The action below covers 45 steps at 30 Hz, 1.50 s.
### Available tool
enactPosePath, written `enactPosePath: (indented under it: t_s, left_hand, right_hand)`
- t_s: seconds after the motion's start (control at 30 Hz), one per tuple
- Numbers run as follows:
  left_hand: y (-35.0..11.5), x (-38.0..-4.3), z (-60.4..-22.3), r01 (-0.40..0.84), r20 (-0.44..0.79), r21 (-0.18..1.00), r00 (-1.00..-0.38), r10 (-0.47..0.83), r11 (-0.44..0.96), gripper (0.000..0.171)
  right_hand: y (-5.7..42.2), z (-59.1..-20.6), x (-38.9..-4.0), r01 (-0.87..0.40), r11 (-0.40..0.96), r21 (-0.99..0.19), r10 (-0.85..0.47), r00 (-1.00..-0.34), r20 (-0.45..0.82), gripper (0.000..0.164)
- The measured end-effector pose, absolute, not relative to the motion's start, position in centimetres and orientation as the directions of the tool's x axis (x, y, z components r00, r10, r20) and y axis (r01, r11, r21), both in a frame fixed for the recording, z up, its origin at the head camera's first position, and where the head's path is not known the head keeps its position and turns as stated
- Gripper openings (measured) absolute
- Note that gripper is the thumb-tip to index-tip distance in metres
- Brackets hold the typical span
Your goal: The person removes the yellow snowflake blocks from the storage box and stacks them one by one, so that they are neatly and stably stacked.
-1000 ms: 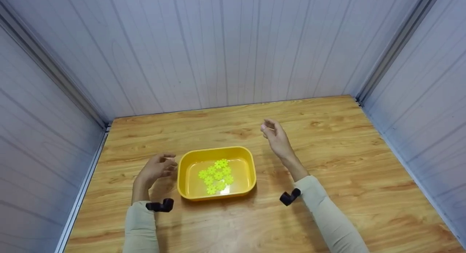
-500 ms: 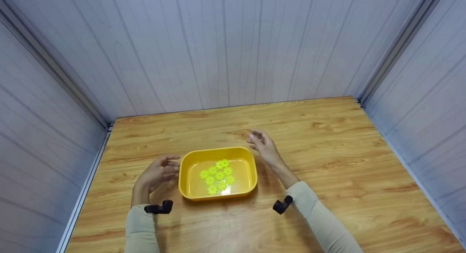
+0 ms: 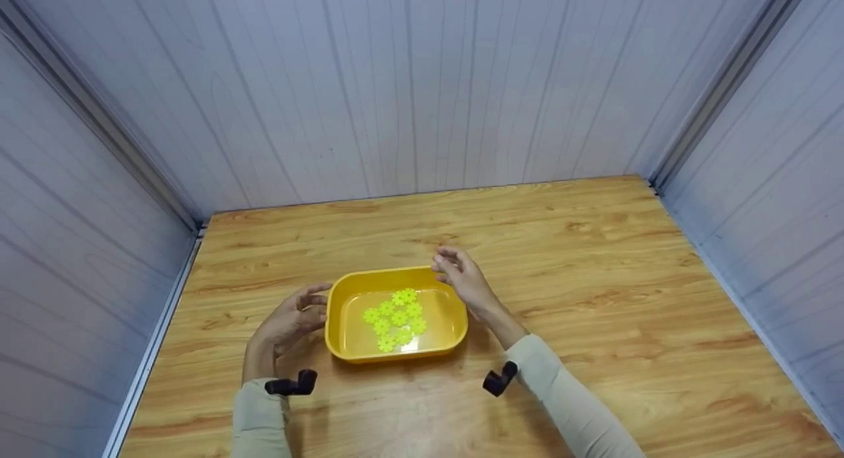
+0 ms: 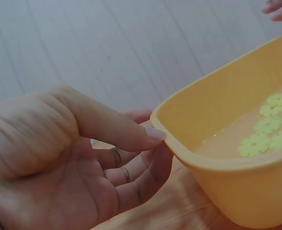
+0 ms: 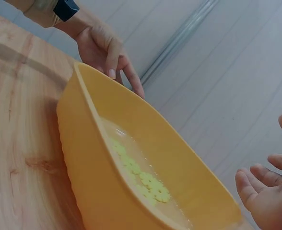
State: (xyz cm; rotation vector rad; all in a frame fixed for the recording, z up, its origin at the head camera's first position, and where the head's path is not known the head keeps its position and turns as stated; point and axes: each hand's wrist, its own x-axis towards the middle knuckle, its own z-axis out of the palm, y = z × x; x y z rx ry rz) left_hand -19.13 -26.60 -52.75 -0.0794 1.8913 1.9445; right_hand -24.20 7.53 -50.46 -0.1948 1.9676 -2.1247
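Note:
A yellow plastic basin (image 3: pixel 395 357) stands on the table with several flat, flower-shaped yellow-green pieces (image 3: pixel 399 318) lying on its floor. At its left end is my left hand (image 3: pixel 288 319); in the left wrist view the thumb tip (image 4: pixel 155 134) touches the rim while the other fingers lie loosely bent along the outside wall. My right hand (image 3: pixel 469 288) hovers over the basin's back right corner, fingers relaxed and nothing in them. The right wrist view has that hand's fingers (image 5: pixel 258 179) beside the far rim, apart from the basin.
The wood-grain table (image 3: pixel 593 280) meets a pale panelled wall (image 3: pixel 422 89) at the back, with side walls to left and right. A black wrist camera (image 3: pixel 500 379) sits on each sleeve.
My right hand has moved left and nearer, from beyond the basin's right side to over its back right corner. My left hand has edged right, up to the basin's left rim.

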Motion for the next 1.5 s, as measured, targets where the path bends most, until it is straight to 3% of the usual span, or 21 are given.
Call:
enactPosePath:
  t_s: [0.43,0.9,1.5]
  left_hand:
    - [-26.3,-18.8,-53.3,-0.316,-0.294,0.948,-0.918,0.264,-0.043,0.068]
    - [-26.0,-18.6,-53.3,-0.339,-0.315,0.938,-0.923,0.222,-0.076,0.067]
    - [-26.1,-18.6,-53.3,-0.336,-0.311,0.938,-0.923,0.228,-0.085,0.068]
  right_hand:
    - [6.0,-52.0,-23.2,0.086,0.095,-0.992,-0.415,-0.902,-0.118,0.052]
    - [5.2,-52.7,-22.3,-0.079,0.452,-0.888,-0.462,-0.873,-0.157,0.062]
    - [4.1,-53.1,-21.7,-0.261,0.711,-0.653,-0.487,-0.853,-0.189,0.032]
